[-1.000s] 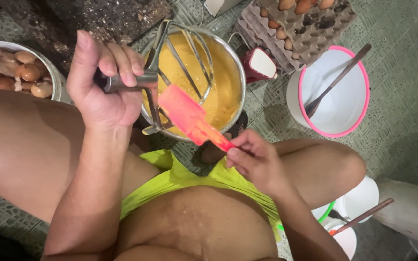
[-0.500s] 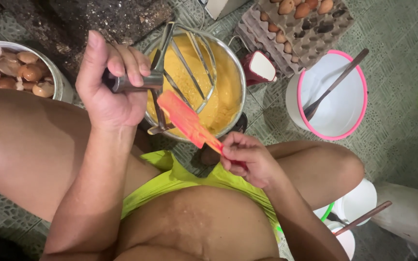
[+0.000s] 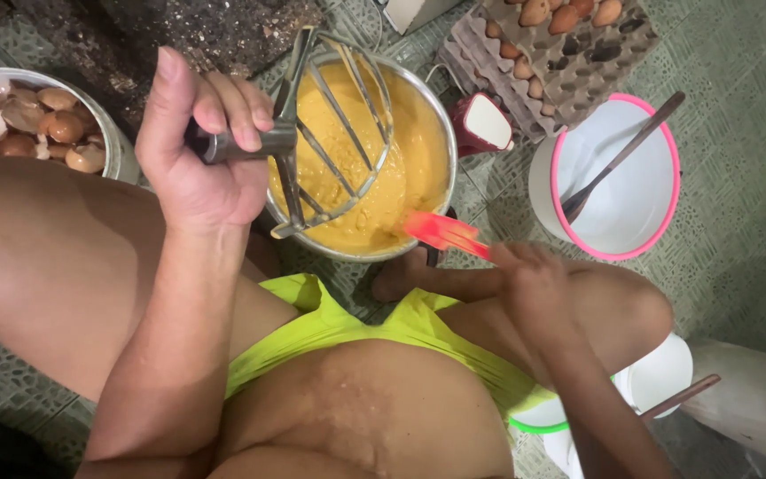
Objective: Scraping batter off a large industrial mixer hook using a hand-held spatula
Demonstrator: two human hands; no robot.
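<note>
My left hand (image 3: pixel 201 155) grips the handle of a large metal wire whisk (image 3: pixel 330 142), held over a steel bowl (image 3: pixel 441 133) full of yellow batter (image 3: pixel 401 168). Batter clings to the whisk's wires. My right hand (image 3: pixel 534 279) holds a red silicone spatula (image 3: pixel 441 232) whose blade lies at the bowl's near rim, touching the batter. The bowl sits on the floor between my bent knees.
A bowl of broken eggshells (image 3: pixel 11 124) sits at far left. A cardboard egg tray (image 3: pixel 569 53) lies at the back right, a small red cup (image 3: pixel 482 124) beside it. A white pink-rimmed bowl (image 3: pixel 618 177) holds a spoon. More white bowls (image 3: pixel 662 381) sit at lower right.
The spatula has come off the whisk wires and dropped to the right, down to the bowl's near rim. My left hand still holds the whisk over the bowl.
</note>
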